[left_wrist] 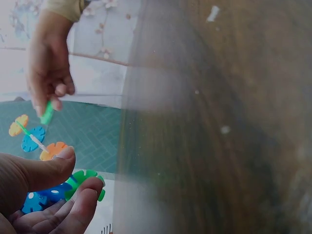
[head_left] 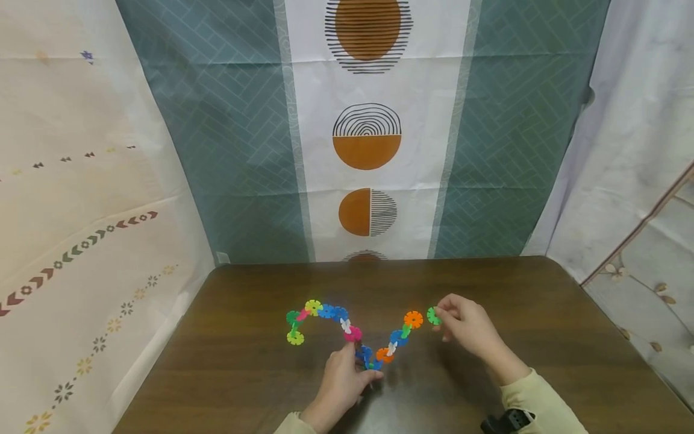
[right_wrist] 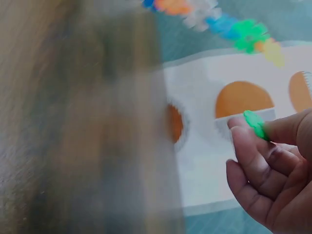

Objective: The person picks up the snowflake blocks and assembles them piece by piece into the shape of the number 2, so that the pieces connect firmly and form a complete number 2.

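Observation:
A wavy chain of notched plastic snowflake discs, mostly blue, orange, green, pink, yellow and white, spans the middle of the head view. My left hand (head_left: 341, 378) grips the chain near its lowest bend, around blue discs (head_left: 374, 365); the palm side of the grip is hidden there. In the left wrist view, the thumb and fingers close around blue and green discs (left_wrist: 87, 181). A loose green snowflake disc (head_left: 432, 316) is pinched between thumb and fingertips of my right hand (head_left: 468, 325). It is just right of the orange disc (head_left: 413, 319) at the chain's right end, with a small gap between.
Beneath both hands lies a dark brown wooden table (head_left: 244, 386). A green and white patterned cloth (head_left: 238, 150) hangs behind its back edge. Pale patterned cloths hang on the left and right sides. A black device (head_left: 508, 421) is strapped at the right sleeve.

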Demonstrator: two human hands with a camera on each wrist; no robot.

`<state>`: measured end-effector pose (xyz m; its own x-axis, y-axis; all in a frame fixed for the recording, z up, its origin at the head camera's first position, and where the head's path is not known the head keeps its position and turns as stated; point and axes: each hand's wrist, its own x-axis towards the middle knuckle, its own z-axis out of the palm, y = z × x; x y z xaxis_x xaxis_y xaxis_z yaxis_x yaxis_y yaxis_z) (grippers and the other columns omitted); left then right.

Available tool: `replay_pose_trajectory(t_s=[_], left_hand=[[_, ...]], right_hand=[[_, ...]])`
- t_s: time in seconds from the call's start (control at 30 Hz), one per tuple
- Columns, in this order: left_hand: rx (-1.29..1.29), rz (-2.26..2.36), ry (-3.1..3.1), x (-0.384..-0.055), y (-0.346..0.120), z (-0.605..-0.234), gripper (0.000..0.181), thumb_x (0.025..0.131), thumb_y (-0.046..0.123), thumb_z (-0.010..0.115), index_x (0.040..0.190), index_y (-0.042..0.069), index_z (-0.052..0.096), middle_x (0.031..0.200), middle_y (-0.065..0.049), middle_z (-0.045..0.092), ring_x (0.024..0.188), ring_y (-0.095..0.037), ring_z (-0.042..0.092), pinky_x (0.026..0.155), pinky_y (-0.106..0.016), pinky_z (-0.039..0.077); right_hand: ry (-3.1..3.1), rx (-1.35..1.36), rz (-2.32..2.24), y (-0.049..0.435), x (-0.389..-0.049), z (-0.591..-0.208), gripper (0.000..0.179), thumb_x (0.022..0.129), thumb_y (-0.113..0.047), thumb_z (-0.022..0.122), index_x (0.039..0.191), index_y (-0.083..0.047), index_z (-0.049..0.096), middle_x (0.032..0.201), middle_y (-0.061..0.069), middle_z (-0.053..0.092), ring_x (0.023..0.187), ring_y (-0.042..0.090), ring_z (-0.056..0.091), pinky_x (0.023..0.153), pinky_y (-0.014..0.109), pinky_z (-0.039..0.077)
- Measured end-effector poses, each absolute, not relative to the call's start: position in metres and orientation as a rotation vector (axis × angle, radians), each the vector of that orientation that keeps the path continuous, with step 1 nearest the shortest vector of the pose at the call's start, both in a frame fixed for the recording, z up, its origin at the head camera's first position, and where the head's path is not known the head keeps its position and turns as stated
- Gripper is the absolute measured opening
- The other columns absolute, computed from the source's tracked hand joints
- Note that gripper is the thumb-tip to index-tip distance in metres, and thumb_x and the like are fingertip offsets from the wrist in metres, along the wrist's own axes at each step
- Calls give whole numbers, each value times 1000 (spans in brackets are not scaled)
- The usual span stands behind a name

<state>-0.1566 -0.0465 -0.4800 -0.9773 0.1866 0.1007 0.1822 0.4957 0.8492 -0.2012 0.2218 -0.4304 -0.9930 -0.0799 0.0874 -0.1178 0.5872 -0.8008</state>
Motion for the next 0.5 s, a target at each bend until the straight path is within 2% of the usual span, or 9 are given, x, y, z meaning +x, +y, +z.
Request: replay_pose_trajectory(t_s=[0.1,0.23,0.5], left_hand=[[348,1485,2769,-157,-46,-480,45,72,17,87,99,7,53,70,0,65,44,-5,53,50,-23,47],[370,1378,2870,-158,-45,-482,44,70,20,89,96,10,54,69,3,64,51,-2,53,55,-25,46],[407,1328,2919,-158,-44,-481,41,70,21,89,91,11,55,64,8,59,53,-2,49,52,-24,43]], right_hand=[[-2719,178,1501,220,-193,-418,13,97,-14,61,103,-2,61,76,9,69,58,27,61,58,37,54],[-2673,200,1551,218,-185,-407,19,97,-17,62,108,-2,60,75,9,69,56,25,59,58,34,53],[-2636,251,1563,212,-177,-396,21,96,-19,64,110,-2,62,68,5,66,53,26,57,52,30,50]])
